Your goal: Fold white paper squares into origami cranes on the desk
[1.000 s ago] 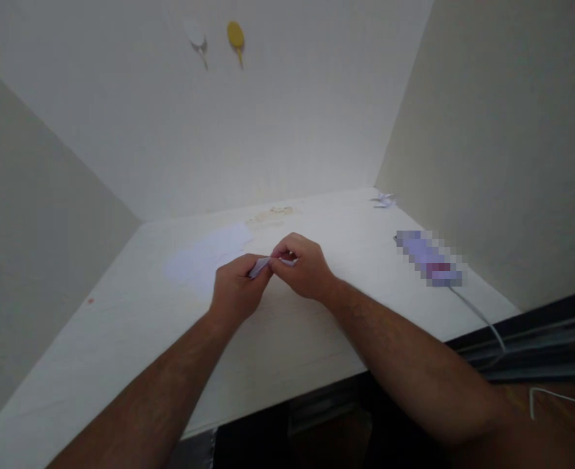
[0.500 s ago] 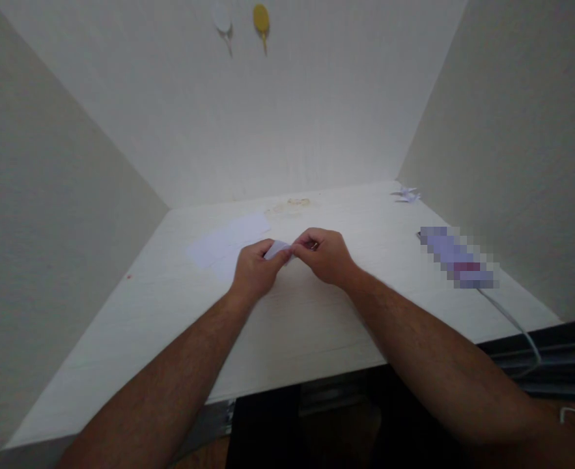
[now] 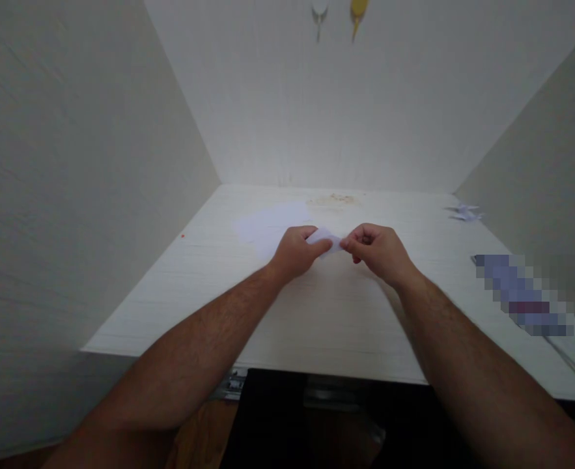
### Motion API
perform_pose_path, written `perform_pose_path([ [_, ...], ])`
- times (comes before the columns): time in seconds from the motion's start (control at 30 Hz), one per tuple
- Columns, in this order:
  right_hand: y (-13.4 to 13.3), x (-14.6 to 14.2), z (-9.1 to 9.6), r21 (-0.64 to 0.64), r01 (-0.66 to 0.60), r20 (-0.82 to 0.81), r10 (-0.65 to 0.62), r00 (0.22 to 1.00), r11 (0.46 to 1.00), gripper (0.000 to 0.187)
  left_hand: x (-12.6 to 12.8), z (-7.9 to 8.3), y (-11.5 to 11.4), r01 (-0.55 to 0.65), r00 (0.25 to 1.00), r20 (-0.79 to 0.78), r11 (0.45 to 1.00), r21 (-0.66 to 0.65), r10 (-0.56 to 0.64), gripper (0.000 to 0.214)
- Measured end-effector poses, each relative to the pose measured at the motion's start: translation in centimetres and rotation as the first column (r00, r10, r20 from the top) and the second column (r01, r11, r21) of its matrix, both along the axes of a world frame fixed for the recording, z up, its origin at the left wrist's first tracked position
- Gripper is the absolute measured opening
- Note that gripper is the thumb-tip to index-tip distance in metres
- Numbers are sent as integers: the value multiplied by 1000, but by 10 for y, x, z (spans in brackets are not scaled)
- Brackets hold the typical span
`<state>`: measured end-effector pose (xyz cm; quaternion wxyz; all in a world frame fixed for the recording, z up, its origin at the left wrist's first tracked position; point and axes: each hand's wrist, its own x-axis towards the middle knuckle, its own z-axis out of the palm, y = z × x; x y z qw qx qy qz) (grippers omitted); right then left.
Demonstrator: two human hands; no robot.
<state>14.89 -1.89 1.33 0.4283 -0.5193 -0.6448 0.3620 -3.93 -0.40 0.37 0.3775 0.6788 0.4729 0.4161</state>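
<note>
A small folded piece of white paper (image 3: 329, 240) is held just above the white desk (image 3: 336, 312), between both hands. My left hand (image 3: 294, 253) pinches its left end, fingers closed. My right hand (image 3: 378, 251) pinches its right end with thumb and fingers closed. Much of the paper is hidden by the fingers.
Flat sheets of white paper (image 3: 267, 225) lie on the desk behind my left hand. A small folded paper figure (image 3: 464, 212) sits in the far right corner. A blurred-out object (image 3: 524, 296) with a white cable lies at the right. Walls enclose the desk on three sides.
The view has swung left, so the hands and desk appear further right. Both hands keep their pinch on the folded paper, now slightly more spread apart.
</note>
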Motion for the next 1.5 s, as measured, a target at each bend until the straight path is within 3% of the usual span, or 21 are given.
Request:
perform_pose_path([
  [0.13, -1, -5, -1, -30, 3, -93, -6, 996, 1000, 26, 1, 0, 0, -28, 999, 27, 999, 15, 27, 26],
  [0.3, -1, -11, -5, -12, 94, -176, -95, 980, 996, 24, 4, -3, 1, 33, 995, 90, 999, 31, -35, 28],
  [0.43, -1, -12, -6, 31, 100, -248, -90, 965, 994, 26, 7, -6, 0, 21, 996, 85, 998, 64, -27, 25],
  [0.77, -1, -12, -9, 141, 100, -246, -63, 967, 985, 23, 10, -4, -8, -20, 996, 89, 968, 250, -2, 21],
  [1.0, -3, -14, -6, 154, 109, -292, -60, 955, 982, 20, 12, -4, -7, 2, 978, 206, 985, 173, -38, 18],
  [1.5, -4, -18, -9, 200, 88, -326, -18, 945, 976, 15, 11, -4, -8, 47, 989, 123, 962, 268, -83, 22],
])
